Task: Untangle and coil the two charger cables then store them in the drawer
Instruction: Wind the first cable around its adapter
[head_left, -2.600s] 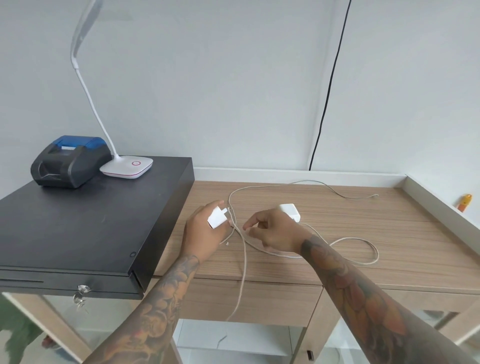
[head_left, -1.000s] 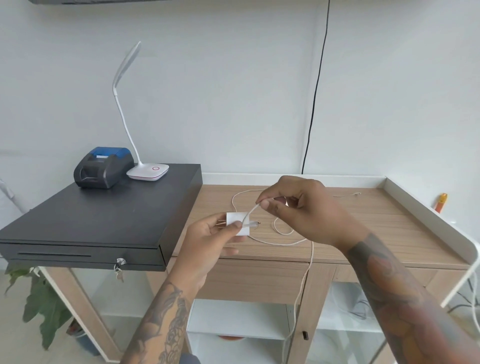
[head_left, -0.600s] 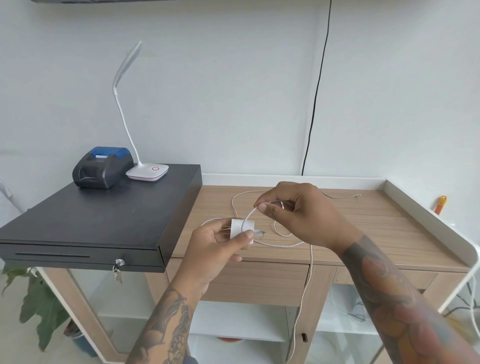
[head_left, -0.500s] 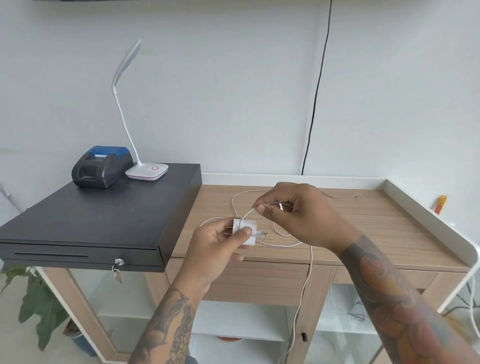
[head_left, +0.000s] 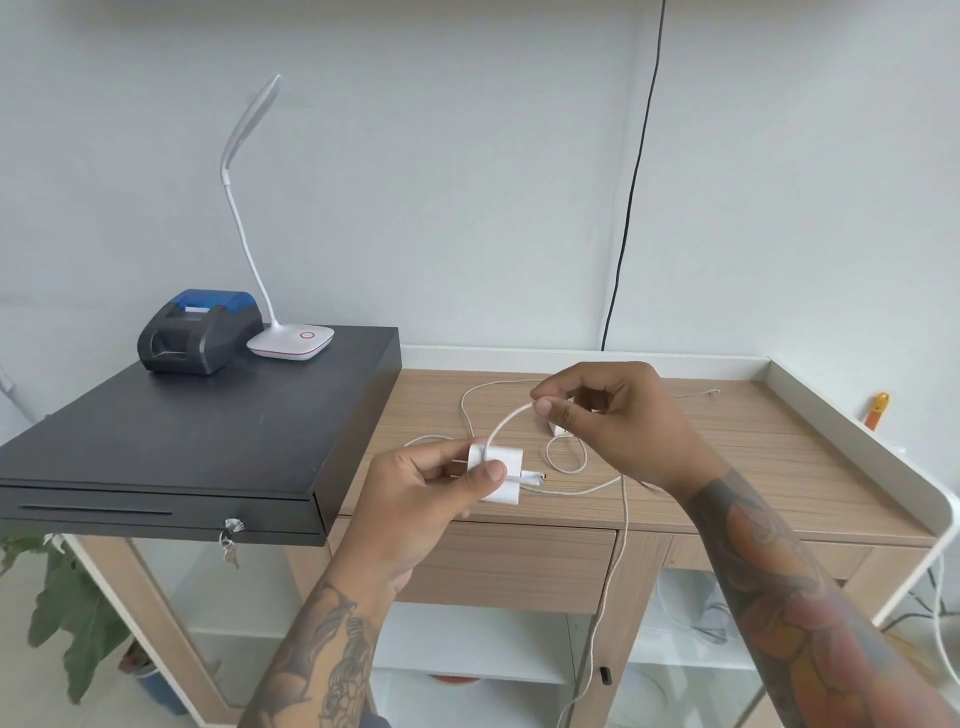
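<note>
— What are your hands doing?

— My left hand (head_left: 441, 483) grips the white charger block (head_left: 496, 470), thumb pinning the cable's plug end against it. My right hand (head_left: 618, 421) pinches the cable (head_left: 506, 423) just above, laying a loop over the block.

— And doing it well?

— I'd keep each turn snug and beside the last, feeding slack hanging off the tabletop (head_left: 753, 467). The second charger (head_left: 555, 429) lies behind my right hand; the drawer (head_left: 514, 566) below is shut.

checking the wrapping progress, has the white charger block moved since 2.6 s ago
Yes. The white charger block, pinched in the left hand, was over the wooden desk near the black cash drawer; it has come toward the desk's front edge.
</note>
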